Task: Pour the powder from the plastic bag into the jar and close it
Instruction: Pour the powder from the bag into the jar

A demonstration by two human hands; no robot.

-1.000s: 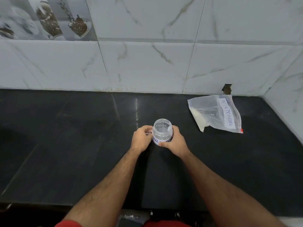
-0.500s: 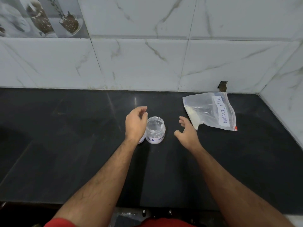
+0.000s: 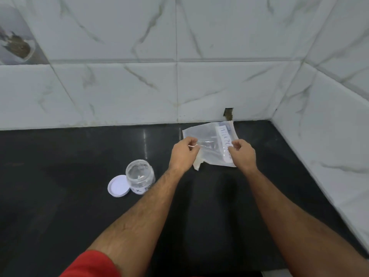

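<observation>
Two bare forearms reach forward over the black table [image 3: 60, 206], both wrists bent slightly inward so the hands face each other across the plastic bag [image 3: 209, 154]. The left hand [image 3: 184, 154] has its fingers curled in, its grip pinched closed on the bag's left edge, with thumb and forefinger meeting on the plastic. The right hand [image 3: 242, 154] is curled the same way, its grip closed on the bag's right side, covering part of the handwritten white label [image 3: 224, 139]. The bag is held between the two hands near the back wall tiles [image 3: 119, 92], its lower corner hanging by the left wrist; whether that corner touches the table cannot be told. A little pale powder shows in that corner. The clear jar [image 3: 140, 175] stands upright and open on the table, well to the left of the hands, beside the left forearm. Its white lid [image 3: 118, 185] lies flat, touching the jar's left side. A red sleeve [image 3: 89, 264] shows at the bottom edge
</observation>
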